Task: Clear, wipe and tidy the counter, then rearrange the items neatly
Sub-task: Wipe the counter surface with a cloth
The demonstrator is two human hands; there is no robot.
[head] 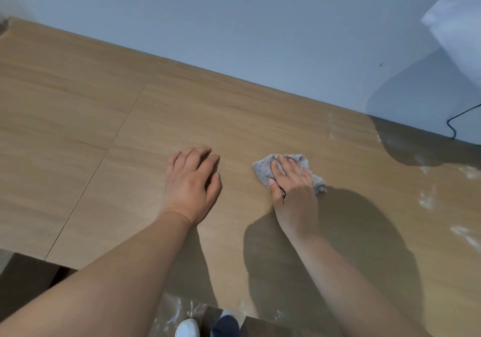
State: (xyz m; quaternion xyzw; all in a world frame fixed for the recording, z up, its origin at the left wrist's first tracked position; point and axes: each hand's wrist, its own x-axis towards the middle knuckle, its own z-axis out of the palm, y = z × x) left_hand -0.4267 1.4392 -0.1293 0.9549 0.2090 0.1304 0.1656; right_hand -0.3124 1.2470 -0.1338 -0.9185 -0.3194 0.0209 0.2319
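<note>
The left hand (192, 180) lies palm down on the counter (156, 117), fingers relaxed and slightly bent, holding nothing. The right hand (294, 188) presses a crumpled grey cloth (263, 167) onto the wood, fingers laid fairly straight over it; whether the thumb pinches its edge is hard to tell. The cloth is just right of the left hand, not touching it. White smears (426, 201) streak the counter further right, and a black cable (458, 117) hangs down the wall (234, 24).

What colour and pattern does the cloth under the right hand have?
The cloth is light grey with small darker dots; the head view shows it best.
</note>
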